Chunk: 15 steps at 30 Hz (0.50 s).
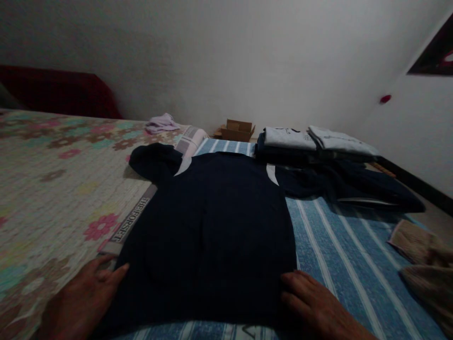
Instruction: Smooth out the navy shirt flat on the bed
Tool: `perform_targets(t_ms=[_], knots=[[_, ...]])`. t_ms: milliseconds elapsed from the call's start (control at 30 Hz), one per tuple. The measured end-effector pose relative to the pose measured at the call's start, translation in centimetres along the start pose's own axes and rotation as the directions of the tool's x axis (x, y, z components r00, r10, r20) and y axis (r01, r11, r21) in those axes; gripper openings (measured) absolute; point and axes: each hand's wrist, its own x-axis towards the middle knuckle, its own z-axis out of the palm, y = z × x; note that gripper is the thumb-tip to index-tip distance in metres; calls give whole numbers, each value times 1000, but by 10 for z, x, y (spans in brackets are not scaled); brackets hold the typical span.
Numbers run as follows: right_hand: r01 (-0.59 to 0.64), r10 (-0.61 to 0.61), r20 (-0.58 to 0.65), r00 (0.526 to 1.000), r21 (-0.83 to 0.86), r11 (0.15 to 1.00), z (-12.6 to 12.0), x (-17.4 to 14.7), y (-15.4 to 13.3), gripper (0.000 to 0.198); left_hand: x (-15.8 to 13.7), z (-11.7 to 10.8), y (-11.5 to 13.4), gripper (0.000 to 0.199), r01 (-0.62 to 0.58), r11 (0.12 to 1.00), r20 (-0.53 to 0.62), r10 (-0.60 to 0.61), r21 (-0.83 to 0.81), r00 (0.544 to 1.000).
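A dark navy shirt (212, 226) with white shoulder trim lies spread flat across a bed, its hem toward me. My left hand (85, 297) rests at the shirt's lower left edge, fingers touching the fabric. My right hand (314, 307) presses flat at the lower right edge. Neither hand grips anything that I can see. The shirt lies partly on a blue striped sheet (339, 255) and partly on a floral quilt (53, 189).
A pile of folded shirts (304, 141), white on dark, sits at the far right. More dark clothes (354, 189) lie in front of it. A cardboard box (239, 130) stands by the wall. A lilac cloth (162, 123) lies far left; beige fabric (424, 259) at right.
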Motion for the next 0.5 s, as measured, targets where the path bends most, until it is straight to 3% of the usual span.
perform_targets(t_ms=[133,233,367,500], knots=[[-56,51,122,991,39,998,-18,9,3,23,1,-2,1,35,63,992,61,-57,-110,997],[-100,99,144,985,-1,995,-27,14,11,25,2,-6,2,38,71,991,104,-59,-118,993],[-107,119,128,985,-98,989,-27,21,29,18,1,-11,1,44,60,995,65,-55,-79,996],[-45,62,122,991,-140,989,-21,27,42,15,-4,-18,7,44,31,999,20,-31,-18,999]])
